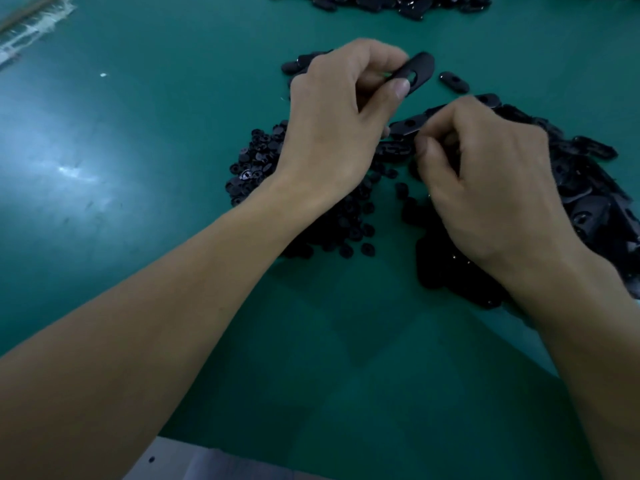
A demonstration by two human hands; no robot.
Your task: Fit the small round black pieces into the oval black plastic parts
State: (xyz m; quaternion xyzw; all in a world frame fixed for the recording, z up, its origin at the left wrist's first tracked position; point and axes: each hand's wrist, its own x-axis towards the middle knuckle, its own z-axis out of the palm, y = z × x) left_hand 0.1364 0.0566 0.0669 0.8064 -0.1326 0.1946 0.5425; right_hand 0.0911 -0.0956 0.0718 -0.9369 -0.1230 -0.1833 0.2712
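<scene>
My left hand [332,123] pinches one oval black part [417,73] between thumb and fingers, lifted above the green table. My right hand [485,181] is curled low over the parts, its thumb and fingertips pressed together at about the middle of the table; what they hold is too small and dark to make out. A heap of small round black pieces [256,164] lies under and left of my left wrist. A heap of oval black parts [588,188] spreads to the right behind my right hand.
The green table mat [138,168] stretches left and toward me. Another pile of black parts [391,3] lies at the far edge. One loose oval part [454,81] sits beyond my hands. A strip of clear plastic [31,32] lies at the far left.
</scene>
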